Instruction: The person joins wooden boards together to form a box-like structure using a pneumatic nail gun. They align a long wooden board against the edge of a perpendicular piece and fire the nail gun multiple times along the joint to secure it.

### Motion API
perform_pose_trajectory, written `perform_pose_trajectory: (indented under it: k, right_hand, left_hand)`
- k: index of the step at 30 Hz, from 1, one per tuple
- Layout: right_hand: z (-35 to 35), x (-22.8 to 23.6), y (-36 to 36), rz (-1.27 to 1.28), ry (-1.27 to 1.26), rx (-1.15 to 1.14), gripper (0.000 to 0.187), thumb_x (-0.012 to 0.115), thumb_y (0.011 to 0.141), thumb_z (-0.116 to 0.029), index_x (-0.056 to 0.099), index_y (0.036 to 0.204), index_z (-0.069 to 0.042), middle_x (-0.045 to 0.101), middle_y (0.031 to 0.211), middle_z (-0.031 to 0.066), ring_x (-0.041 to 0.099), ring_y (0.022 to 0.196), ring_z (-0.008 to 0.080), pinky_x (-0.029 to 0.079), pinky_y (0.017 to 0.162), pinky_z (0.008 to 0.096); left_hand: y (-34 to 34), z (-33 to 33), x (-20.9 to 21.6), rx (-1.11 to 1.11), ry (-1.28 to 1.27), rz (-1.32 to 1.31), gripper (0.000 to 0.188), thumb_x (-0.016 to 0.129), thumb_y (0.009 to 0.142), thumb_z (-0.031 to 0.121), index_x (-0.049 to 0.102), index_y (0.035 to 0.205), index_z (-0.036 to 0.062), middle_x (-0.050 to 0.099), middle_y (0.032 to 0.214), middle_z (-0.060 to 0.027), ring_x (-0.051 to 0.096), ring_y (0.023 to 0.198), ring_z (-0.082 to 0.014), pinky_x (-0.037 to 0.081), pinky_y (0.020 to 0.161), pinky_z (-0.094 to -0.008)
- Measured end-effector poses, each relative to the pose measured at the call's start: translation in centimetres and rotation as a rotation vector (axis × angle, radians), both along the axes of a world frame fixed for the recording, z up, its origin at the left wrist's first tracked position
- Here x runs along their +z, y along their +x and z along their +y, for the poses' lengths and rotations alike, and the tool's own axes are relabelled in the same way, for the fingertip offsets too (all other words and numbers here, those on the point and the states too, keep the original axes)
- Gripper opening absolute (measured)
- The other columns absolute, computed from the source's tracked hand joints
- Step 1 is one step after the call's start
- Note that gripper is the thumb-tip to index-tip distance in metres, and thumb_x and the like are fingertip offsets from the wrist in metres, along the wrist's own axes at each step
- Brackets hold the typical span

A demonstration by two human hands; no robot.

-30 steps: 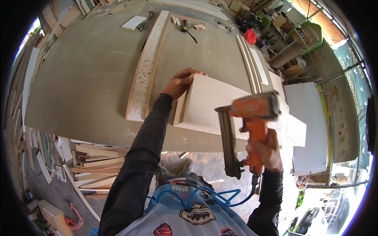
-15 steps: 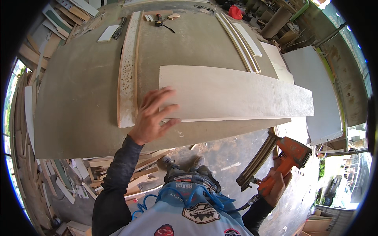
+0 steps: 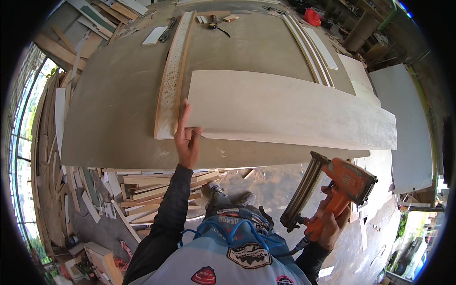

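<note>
A long pale board lies across the worktable, its right end reaching past the table's right side. At its near left corner is my left hand, closed on the corner: the index finger runs up along the short edge and the thumb presses by the long near edge. The other fingers are partly hidden. My right hand grips an orange nail gun by its handle, off the table's near edge, apart from the board. The gun's grey magazine slants down to the left, and a hose leaves the handle's bottom.
A narrow speckled plank lies left of the board on the worktable. Farther back are a tape measure, a small white piece and long strips. Wood offcuts litter the floor below the near edge.
My left hand has gone from hovering with spread fingers over the board's left end to gripping its near corner. The view has shifted; the nail gun stays in my right hand.
</note>
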State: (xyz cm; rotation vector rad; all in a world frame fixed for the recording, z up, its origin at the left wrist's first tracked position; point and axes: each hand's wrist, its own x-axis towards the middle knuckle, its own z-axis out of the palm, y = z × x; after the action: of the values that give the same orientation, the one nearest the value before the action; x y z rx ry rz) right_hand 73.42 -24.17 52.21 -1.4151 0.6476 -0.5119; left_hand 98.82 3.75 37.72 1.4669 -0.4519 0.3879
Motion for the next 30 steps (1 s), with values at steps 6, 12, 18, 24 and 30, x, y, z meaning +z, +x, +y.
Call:
perform_pose_trajectory:
  k: [6, 12, 18, 24, 30]
  right_hand:
    - [0.4, 2.2, 4.8, 0.070, 0.087, 0.283, 0.052, 0.064, 0.069, -0.003, 0.061, 0.119, 0.012, 0.060, 0.078, 0.0085, 0.062, 0.055, 0.0172, 0.055, 0.050, 0.0308]
    - [5.1, 3.8, 10.6, 0.176, 0.102, 0.608, 0.045, 0.066, 0.076, -0.001, 0.060, 0.119, 0.010, 0.061, 0.074, 0.0079, 0.064, 0.056, 0.0168, 0.056, 0.053, 0.0305]
    - [10.0, 4.1, 14.4, 0.244, 0.023, 0.692, 0.042, 0.066, 0.082, -0.001, 0.057, 0.123, 0.008, 0.065, 0.077, 0.0092, 0.066, 0.061, 0.0161, 0.054, 0.056, 0.0286]
    - [12.3, 5.3, 16.0, 0.324, -0.095, 0.810, 0.040, 0.067, 0.077, -0.004, 0.062, 0.115, 0.007, 0.064, 0.073, 0.0056, 0.061, 0.061, 0.0118, 0.048, 0.059, 0.0279]
    - [13.3, 5.9, 16.1, 0.319, -0.180, 0.800, 0.039, 0.067, 0.077, -0.005, 0.062, 0.114, 0.007, 0.062, 0.074, 0.0039, 0.057, 0.063, 0.0112, 0.046, 0.061, 0.0289]
  left_hand:
    - [0.3, 0.1, -0.5, 0.012, -0.023, 0.017, 0.081, 0.070, 0.097, 0.028, 0.025, 0.160, 0.0027, 0.031, 0.165, -0.0136, 0.039, 0.145, -0.0214, 0.039, 0.114, -0.0358]
    - [0.0, -1.5, -1.0, 0.070, -0.151, 0.007, 0.094, 0.071, 0.096, 0.031, 0.009, 0.163, 0.0077, 0.035, 0.163, -0.0132, 0.040, 0.145, -0.0219, 0.033, 0.118, -0.0380]
    - [0.0, -2.1, -1.3, 0.000, -0.227, -0.001, 0.105, 0.077, 0.092, 0.026, 0.002, 0.163, 0.0057, 0.033, 0.163, -0.0159, 0.039, 0.146, -0.0243, 0.031, 0.120, -0.0410]
    - [0.4, -2.4, -1.9, 0.020, -0.226, 0.005, 0.116, 0.084, 0.085, 0.034, 0.004, 0.162, 0.0024, 0.035, 0.161, -0.0193, 0.042, 0.144, -0.0264, 0.035, 0.118, -0.0420]
    - [0.6, -2.7, -1.2, 0.023, -0.267, -0.043, 0.116, 0.085, 0.083, 0.034, 0.006, 0.162, 0.0026, 0.040, 0.158, -0.0221, 0.046, 0.142, -0.0291, 0.039, 0.115, -0.0417]
